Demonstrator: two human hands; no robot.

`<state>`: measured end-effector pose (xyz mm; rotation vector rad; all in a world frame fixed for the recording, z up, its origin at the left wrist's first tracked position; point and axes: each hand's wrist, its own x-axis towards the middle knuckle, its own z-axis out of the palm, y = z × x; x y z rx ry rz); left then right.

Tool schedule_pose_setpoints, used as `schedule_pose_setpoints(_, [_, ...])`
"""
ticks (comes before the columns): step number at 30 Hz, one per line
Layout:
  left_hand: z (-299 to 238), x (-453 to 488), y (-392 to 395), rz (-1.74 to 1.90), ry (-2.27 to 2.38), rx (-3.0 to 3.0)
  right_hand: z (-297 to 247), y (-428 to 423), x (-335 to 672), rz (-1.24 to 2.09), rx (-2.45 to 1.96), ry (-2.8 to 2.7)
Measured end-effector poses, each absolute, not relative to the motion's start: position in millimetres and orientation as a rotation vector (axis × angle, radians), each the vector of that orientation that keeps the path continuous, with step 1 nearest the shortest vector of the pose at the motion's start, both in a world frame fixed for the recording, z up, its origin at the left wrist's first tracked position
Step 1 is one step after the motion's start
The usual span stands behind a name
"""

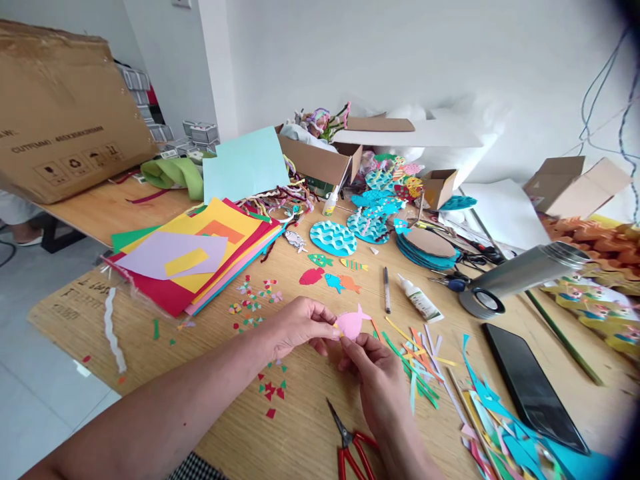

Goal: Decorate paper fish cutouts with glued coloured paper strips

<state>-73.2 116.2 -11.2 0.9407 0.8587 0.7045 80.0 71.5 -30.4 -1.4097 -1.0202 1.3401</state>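
A pink paper fish [351,322] is held between both hands just above the wooden table [310,427]. My left hand [300,325] pinches its left edge with thumb and fingers. My right hand [373,367] grips it from below, fingers closed on the lower edge. Red-handled scissors [350,443] lie shut on the table in front of my right wrist. Small coloured paper fish [330,277] lie further back, near a pen [387,290] and a white glue bottle [420,298].
A stack of coloured paper sheets [200,257] lies at the left. Blue wave discs [333,238], cardboard boxes [320,160], a metal flask [520,273] on its side and a black tablet [533,387] crowd the right. Paper strips [420,363] and scraps [500,427] litter the front.
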Motion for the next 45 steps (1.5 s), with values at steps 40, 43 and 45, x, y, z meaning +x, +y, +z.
schedule_pose_setpoints(40, [-7.9, -74.5, 115.8, 0.632, 1.021, 1.182, -33.5, 71.5, 81.0, 1.366, -1.380, -1.023])
schedule_pose_setpoints(43, [-7.5, -73.9, 115.4, 0.634, 1.026, 1.197, -33.3, 71.3, 81.0, 1.386, -1.349, -1.030])
schedule_pose_setpoints(45, [-7.4, -73.5, 115.2, 0.643, 1.029, 1.203, -33.0, 71.0, 80.7, 1.393, -1.338, -1.033])
